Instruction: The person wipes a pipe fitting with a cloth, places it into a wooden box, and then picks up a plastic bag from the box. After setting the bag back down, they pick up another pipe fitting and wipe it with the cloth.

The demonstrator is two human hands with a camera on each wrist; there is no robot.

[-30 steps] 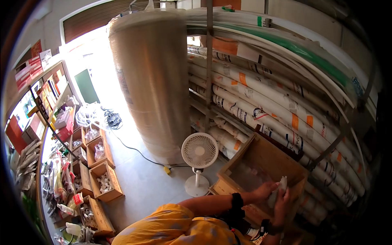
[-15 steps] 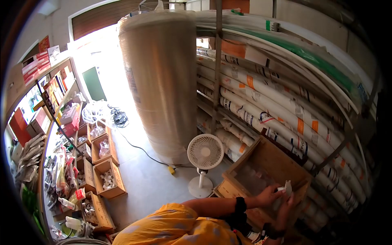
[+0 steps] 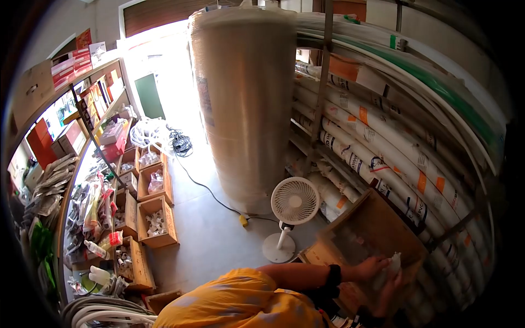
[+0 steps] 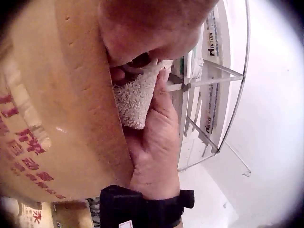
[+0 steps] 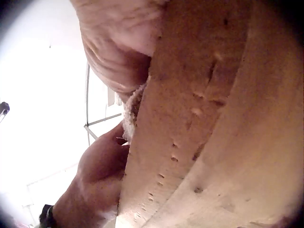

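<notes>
A small white bundle with a rough, grainy surface is between both hands, above the wooden box. My left hand pinches it from one side; in the left wrist view this hand curls over the upper end of the bundle. My right hand grips the other side, its thumb lying along the bundle. The box wall hides part of the bundle and both hands' fingers in the right wrist view, where the right hand is uppermost.
A white fan stands left of the box, near a tall wrapped roll. Wrapped pipes fill the rack behind. Wooden boxes of fittings line the left shelves; a cable crosses the floor.
The head view has turned left, so the scene sits farther right in it. Both hands remain at the white bundle over the box, with small shifts of the fingers.
</notes>
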